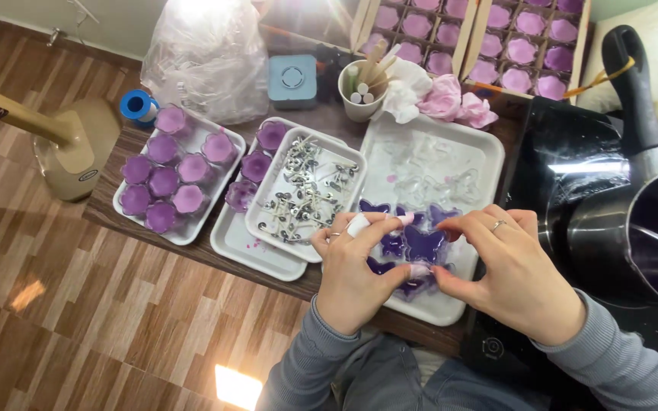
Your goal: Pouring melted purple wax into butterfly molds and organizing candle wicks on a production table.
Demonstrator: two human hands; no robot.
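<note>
Both hands are down on the white tray: the left hand and right hand pinch in from either side on one purple butterfly-shaped mould, fingertips closed against its edges. More purple butterflies sit just beyond and beneath the fingers, and a tray of metal wick holders lies just outside the left hand.

On the desk, both hands meet over butterfly moulds in a tray, left hand beside right hand. A tray of wick holders lies to the left, cup moulds further left, a saucepan on the right, boxes of candles behind.
</note>
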